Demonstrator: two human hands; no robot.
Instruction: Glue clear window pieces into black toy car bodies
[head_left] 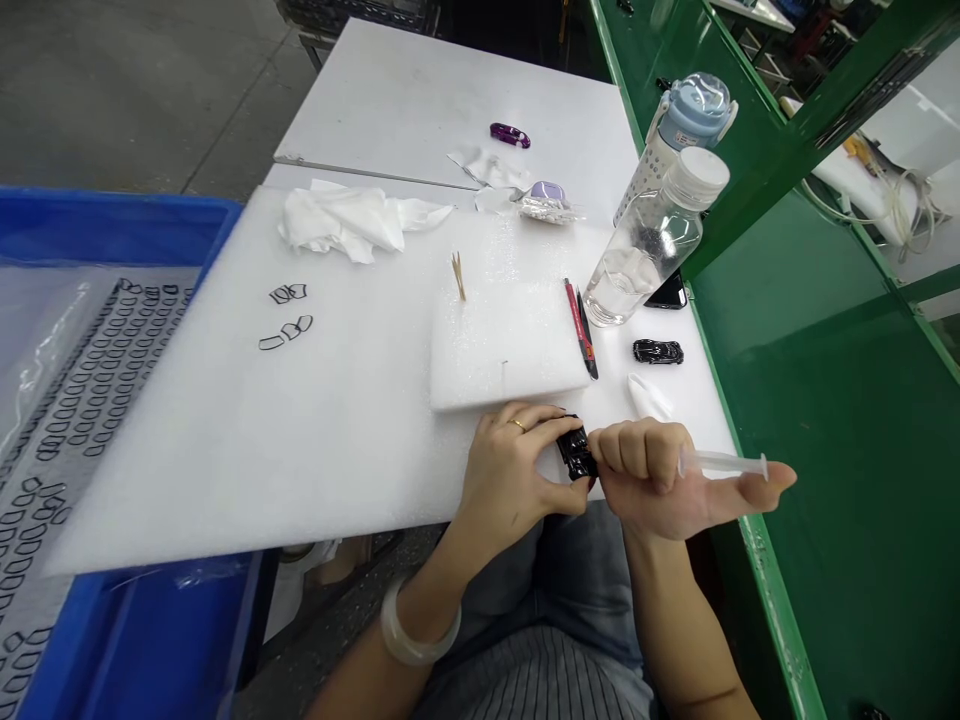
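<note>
Near the table's front edge, my left hand (517, 465) pinches a glossy black toy car (576, 450) between thumb and fingers. My right hand (660, 475) is wrapped round a clear plastic syringe (720, 462), its thumb stretched out at the plunger end. The syringe's front end is hidden inside the fist, whose fingers are right beside the toy car. Just beyond my hands lies a white foam block (510, 340) with toothpicks (458, 276) on it. A second black toy car (658, 351) rests farther right, near a crumpled white tissue (649, 397).
White foam sheet (360, 430) covers the table; small black outline pieces (286, 332) lie on it. A red pen (577, 318), clear bottle (637, 250), blue-lidded bottle (675, 140), tissues (352, 220) and purple toy car (510, 134) stand or lie farther back. A blue bin (150, 640) is left; a green panel (840, 430) right.
</note>
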